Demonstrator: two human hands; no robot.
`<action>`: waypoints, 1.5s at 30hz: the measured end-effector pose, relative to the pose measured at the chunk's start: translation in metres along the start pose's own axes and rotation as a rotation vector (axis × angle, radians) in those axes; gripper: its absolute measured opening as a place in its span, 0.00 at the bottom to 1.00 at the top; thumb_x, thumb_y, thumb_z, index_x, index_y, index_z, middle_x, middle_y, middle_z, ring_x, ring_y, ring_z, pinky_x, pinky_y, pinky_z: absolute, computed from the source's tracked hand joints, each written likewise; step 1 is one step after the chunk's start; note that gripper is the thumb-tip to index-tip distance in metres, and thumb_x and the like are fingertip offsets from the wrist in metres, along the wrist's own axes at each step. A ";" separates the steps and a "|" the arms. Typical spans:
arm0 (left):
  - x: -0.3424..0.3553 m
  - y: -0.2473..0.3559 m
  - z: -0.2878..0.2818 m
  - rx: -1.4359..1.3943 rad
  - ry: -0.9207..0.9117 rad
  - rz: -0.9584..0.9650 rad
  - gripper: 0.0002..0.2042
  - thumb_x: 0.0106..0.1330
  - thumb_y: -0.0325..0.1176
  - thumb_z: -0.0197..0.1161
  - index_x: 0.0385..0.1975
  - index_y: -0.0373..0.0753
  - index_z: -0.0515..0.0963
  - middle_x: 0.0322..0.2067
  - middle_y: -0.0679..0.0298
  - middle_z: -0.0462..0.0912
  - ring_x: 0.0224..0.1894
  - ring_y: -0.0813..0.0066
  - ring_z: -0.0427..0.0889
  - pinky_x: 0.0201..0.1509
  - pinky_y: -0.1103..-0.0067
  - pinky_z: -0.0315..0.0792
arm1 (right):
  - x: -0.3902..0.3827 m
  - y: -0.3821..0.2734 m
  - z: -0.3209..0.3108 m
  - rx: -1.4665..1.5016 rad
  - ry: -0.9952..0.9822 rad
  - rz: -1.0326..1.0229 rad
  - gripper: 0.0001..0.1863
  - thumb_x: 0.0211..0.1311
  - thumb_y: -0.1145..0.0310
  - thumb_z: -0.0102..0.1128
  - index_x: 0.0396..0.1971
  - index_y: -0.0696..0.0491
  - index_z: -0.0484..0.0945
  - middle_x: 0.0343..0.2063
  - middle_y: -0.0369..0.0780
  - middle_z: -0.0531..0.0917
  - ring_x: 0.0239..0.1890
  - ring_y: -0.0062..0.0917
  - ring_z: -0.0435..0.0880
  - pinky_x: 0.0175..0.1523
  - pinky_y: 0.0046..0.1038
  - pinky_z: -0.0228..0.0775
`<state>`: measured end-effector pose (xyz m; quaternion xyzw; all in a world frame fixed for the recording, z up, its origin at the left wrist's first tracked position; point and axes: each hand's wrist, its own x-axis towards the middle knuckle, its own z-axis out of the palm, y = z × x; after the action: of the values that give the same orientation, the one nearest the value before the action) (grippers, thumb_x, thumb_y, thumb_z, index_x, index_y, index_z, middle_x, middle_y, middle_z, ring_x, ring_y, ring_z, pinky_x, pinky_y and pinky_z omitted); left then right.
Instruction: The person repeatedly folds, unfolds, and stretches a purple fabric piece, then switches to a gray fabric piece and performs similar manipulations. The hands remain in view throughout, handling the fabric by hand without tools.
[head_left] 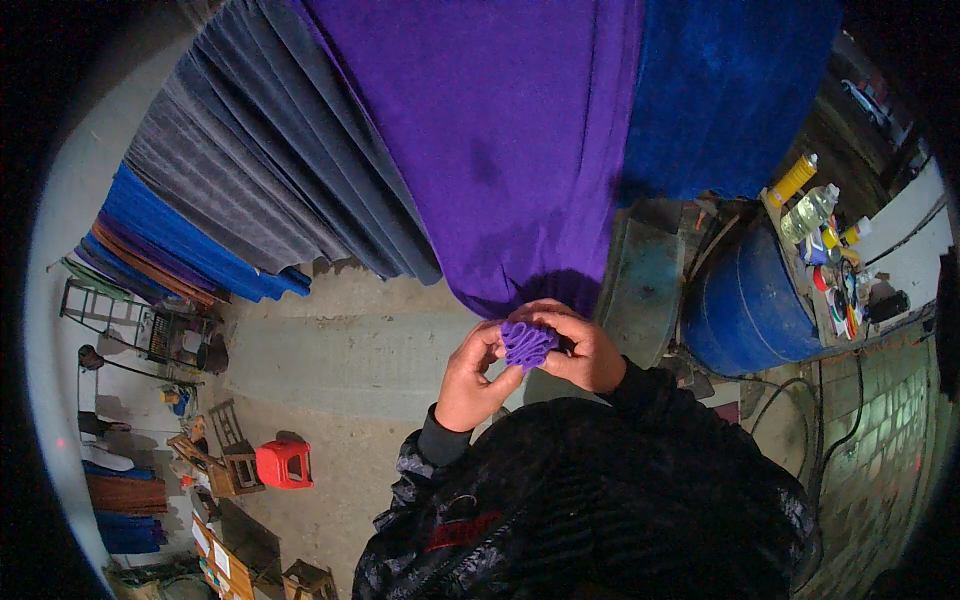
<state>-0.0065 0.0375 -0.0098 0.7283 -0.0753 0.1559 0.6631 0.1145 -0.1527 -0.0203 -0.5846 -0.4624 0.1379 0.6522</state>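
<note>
A long purple cloth [500,130] hangs down in front of me, with several dark patches on its lower part. Its bottom end is gathered into a bunch of tight folds [527,344] between my hands. My left hand [473,372] is closed on the left side of the bunch, thumb pointing toward the folds. From the right, my right hand [583,350] grips the same bunch, its fingers curled over the top. The back of the bunch is hidden behind my fingers.
Grey cloths [260,150] hang on the left, a dark blue cloth [730,90] on the right. A blue barrel [750,305] stands at right beside a shelf of bottles [812,212]. A red stool [285,465] and a wooden chair [236,470] stand lower left.
</note>
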 end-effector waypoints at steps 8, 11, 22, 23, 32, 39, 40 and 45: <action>-0.001 0.011 -0.002 -0.200 0.003 -0.041 0.24 0.72 0.29 0.71 0.65 0.35 0.71 0.54 0.65 0.79 0.56 0.77 0.81 0.65 0.73 0.75 | 0.004 -0.014 0.000 -0.082 -0.010 0.086 0.24 0.65 0.74 0.67 0.60 0.62 0.79 0.59 0.47 0.82 0.63 0.36 0.81 0.68 0.36 0.71; 0.001 0.011 -0.003 -0.181 0.029 -0.010 0.22 0.74 0.31 0.69 0.63 0.34 0.73 0.51 0.67 0.81 0.53 0.79 0.81 0.62 0.75 0.75 | 0.007 -0.019 0.001 -0.124 -0.008 0.081 0.23 0.65 0.74 0.67 0.59 0.63 0.79 0.58 0.47 0.83 0.62 0.35 0.82 0.67 0.35 0.71; 0.008 0.021 -0.005 -0.094 0.173 -0.129 0.08 0.79 0.30 0.62 0.50 0.33 0.80 0.41 0.70 0.81 0.41 0.84 0.78 0.48 0.82 0.74 | 0.006 -0.021 -0.001 -0.194 -0.038 0.061 0.23 0.64 0.74 0.67 0.59 0.63 0.79 0.53 0.49 0.84 0.55 0.38 0.86 0.60 0.34 0.76; 0.009 0.022 -0.007 -0.081 0.177 -0.134 0.08 0.80 0.30 0.62 0.50 0.33 0.81 0.40 0.70 0.81 0.40 0.84 0.78 0.48 0.82 0.74 | 0.006 -0.021 -0.001 -0.184 -0.033 0.071 0.23 0.64 0.74 0.67 0.59 0.64 0.80 0.52 0.49 0.84 0.54 0.37 0.86 0.60 0.34 0.76; 0.016 0.028 -0.009 0.026 0.183 -0.080 0.08 0.78 0.31 0.65 0.50 0.34 0.82 0.39 0.71 0.81 0.42 0.82 0.78 0.51 0.82 0.74 | 0.003 -0.020 -0.006 -0.123 -0.034 0.121 0.22 0.66 0.72 0.68 0.58 0.65 0.79 0.51 0.48 0.85 0.53 0.32 0.87 0.58 0.33 0.77; 0.019 0.026 -0.011 0.038 0.063 -0.130 0.09 0.79 0.31 0.64 0.52 0.34 0.81 0.40 0.70 0.83 0.42 0.82 0.80 0.51 0.81 0.75 | 0.003 -0.018 -0.008 -0.125 -0.075 0.144 0.22 0.69 0.71 0.66 0.60 0.64 0.78 0.50 0.47 0.86 0.53 0.30 0.87 0.58 0.32 0.77; 0.018 0.024 -0.011 0.009 0.062 -0.135 0.09 0.79 0.31 0.64 0.52 0.34 0.81 0.40 0.70 0.83 0.42 0.82 0.80 0.51 0.81 0.75 | 0.003 -0.019 -0.008 -0.142 -0.068 0.136 0.22 0.70 0.71 0.65 0.60 0.63 0.78 0.50 0.46 0.86 0.53 0.29 0.87 0.59 0.32 0.77; 0.016 0.014 -0.013 -0.214 0.067 -0.192 0.10 0.80 0.32 0.62 0.53 0.33 0.80 0.41 0.68 0.84 0.42 0.82 0.81 0.51 0.81 0.77 | 0.004 -0.023 -0.009 0.121 -0.058 0.306 0.21 0.73 0.68 0.63 0.61 0.60 0.78 0.50 0.41 0.86 0.53 0.22 0.83 0.60 0.29 0.75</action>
<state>0.0022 0.0501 0.0099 0.6517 0.0008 0.1073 0.7509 0.1154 -0.1614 0.0026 -0.6037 -0.3777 0.2800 0.6439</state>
